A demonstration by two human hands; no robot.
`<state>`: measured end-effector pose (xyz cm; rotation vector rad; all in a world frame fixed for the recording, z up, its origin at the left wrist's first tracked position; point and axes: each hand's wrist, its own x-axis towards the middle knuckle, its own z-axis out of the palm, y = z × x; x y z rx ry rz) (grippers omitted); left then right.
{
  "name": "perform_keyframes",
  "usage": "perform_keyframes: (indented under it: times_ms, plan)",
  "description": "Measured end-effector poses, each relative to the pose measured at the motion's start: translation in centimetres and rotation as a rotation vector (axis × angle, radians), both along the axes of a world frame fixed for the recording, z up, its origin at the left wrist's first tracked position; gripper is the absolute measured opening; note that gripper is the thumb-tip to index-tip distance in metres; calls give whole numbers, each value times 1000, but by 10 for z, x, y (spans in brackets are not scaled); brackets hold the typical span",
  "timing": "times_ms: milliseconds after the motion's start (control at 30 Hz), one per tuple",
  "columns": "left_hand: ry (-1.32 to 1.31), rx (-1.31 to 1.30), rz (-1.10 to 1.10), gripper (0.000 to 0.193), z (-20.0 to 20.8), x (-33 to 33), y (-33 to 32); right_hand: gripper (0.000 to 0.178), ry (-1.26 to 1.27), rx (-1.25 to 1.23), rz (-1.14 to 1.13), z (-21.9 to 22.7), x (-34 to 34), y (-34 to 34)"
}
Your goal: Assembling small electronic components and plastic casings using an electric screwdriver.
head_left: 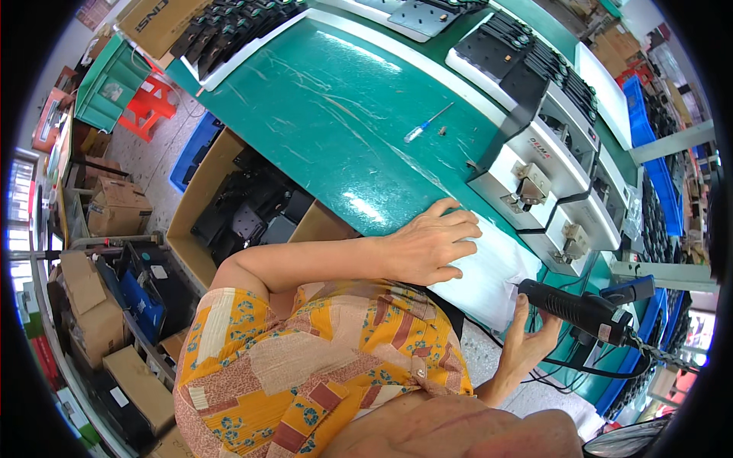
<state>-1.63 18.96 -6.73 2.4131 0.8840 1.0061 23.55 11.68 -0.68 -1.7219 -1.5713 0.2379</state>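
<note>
My left hand (439, 243) lies palm down with fingers spread on a white sheet (489, 278) at the bench's near edge. It seems to hold nothing. At the lower right, a black electric screwdriver (573, 308) hangs by a coiled hanger (649, 349). My right hand (528, 340) is beside its near end, thumb and fingers apart. Some fingertips go behind the tool, so I cannot tell whether they touch it. Beyond the sheet stand grey-white housings (534, 164) with metal fittings (532, 187) on their fronts. A small screwdriver (427, 124) with a clear blue handle lies farther off.
The bench has a green top (305, 114). White trays of black parts (527, 61) line its far side; more black parts (237, 30) sit at far left. A cardboard box (195, 221) of black pieces stands left of me. Dark cables (557, 378) hang near the right hand.
</note>
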Motion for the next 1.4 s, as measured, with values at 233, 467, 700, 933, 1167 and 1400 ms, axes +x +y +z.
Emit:
perform_keyframes:
  times_ms: [233,467,700,933,1167,1400]
  plan:
    - [-17,-48,-11,41,-1,-1,2,16,83,-391,51,43,-12,-17]
    - [45,-32,-30,46,4,-11,2,23,124,-259,491,-6,-57,23]
    - [-197,-280,-59,41,19,-42,18,27,26,-277,517,-14,-60,31]
    - [-1290,-871,438,16,23,-154,169,25,-19,-305,498,-10,-63,35]
    - [-1440,-797,833,31,12,-247,297,23,-89,-331,542,-10,-69,47]
    - [-1272,-805,1099,41,24,-257,339,23,-83,-356,480,-10,-71,46]
